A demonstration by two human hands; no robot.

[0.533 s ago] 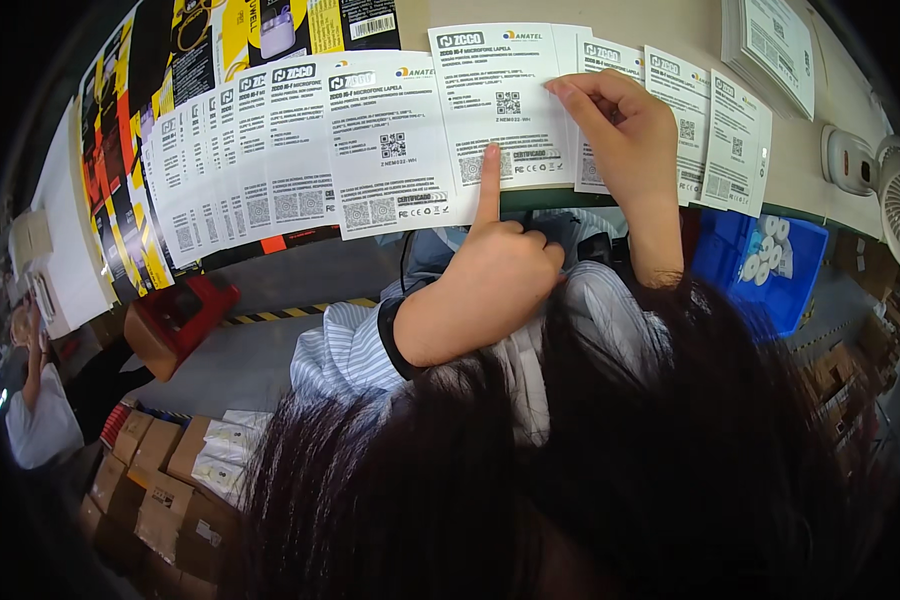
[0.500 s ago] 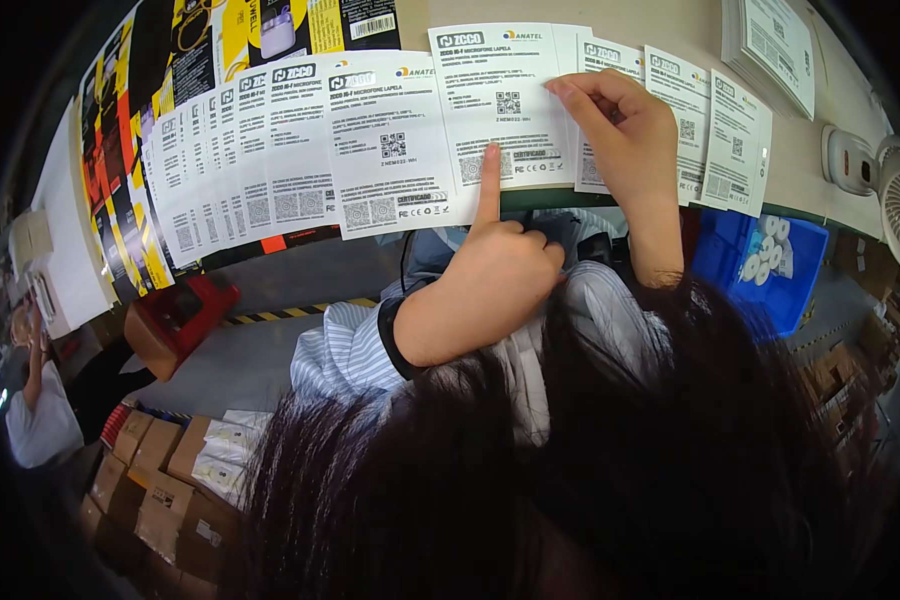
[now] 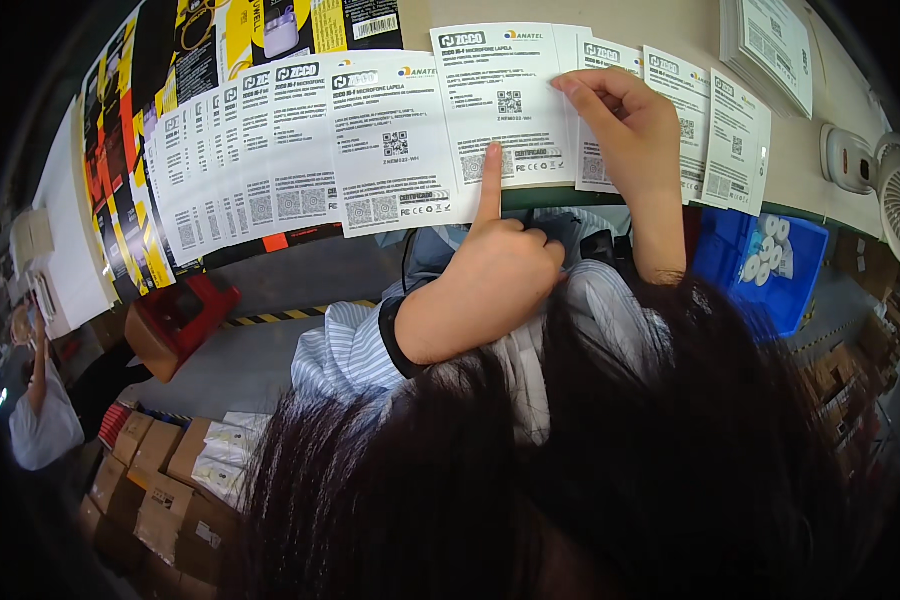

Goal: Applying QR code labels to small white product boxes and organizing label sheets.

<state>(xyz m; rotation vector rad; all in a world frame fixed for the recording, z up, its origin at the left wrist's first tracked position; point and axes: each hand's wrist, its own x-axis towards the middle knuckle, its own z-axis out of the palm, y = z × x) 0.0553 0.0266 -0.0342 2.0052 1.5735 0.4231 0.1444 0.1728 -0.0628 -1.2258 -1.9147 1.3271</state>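
A white printed card (image 3: 500, 75) lies flat near the middle of the table, overlapping others. My left hand (image 3: 498, 260) presses its outstretched index fingertip on the lower part of this card; its other fingers are curled and it holds nothing. With thumb and index finger, my right hand (image 3: 642, 135) pinches the same card's right edge. To the left, a fanned row of similar cards (image 3: 385, 105) overlaps. More cards (image 3: 735, 130) lie fanned to the right, partly behind my right hand.
A stack of white cards (image 3: 770, 45) lies at the far right, near a small white fan (image 3: 898, 190). Yellow and black printed sheets (image 3: 205, 45) are under the left row. Below the table are a blue bin (image 3: 815, 265) with white rolls, a red stool (image 3: 185, 315) and cardboard boxes (image 3: 185, 520).
The cards on the left have shifted very slightly to the right. My hands have barely moved and keep their hold on the middle card. The person at far left has moved a little.
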